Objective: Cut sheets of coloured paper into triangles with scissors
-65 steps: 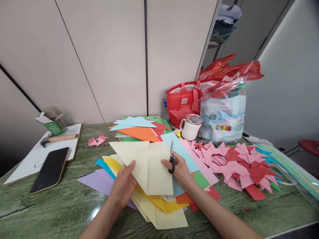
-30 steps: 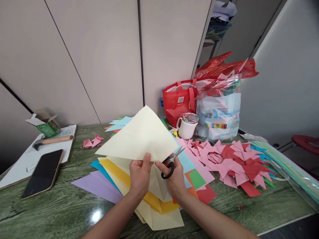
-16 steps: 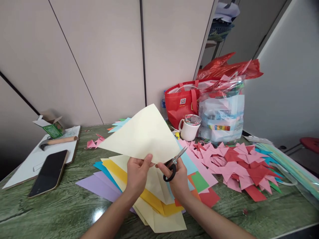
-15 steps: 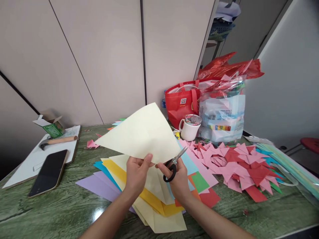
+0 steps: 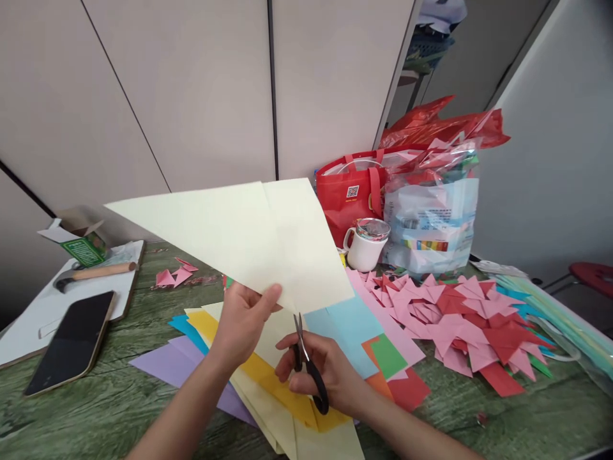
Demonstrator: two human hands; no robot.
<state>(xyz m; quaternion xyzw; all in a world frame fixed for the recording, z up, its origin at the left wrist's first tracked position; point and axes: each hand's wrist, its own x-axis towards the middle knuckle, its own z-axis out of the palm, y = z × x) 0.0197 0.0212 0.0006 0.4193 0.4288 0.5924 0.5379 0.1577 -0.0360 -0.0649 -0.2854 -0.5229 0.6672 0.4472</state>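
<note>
Before you, the cream pointed paper sheet [image 5: 287, 243] is above multicoloured paper sheets [image 5: 263, 375] on the green wood-grained desk [image 5: 148, 322]. Pink-and-red folded-paper pieces [image 5: 457, 326] lie to your right, a black rectangular phone [image 5: 71, 345] left.

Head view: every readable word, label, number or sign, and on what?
None can be read as words or numbers.
Red tote bag: QR code; yellow lettering under it too small.
Plastic bag: several printed lines, too small and blurred.
Green box: pale lettering, too small.

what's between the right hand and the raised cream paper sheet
In the head view, black-handled metal scissors, held in the right hand, blades pointing up at the raised cream paper sheet.
</note>
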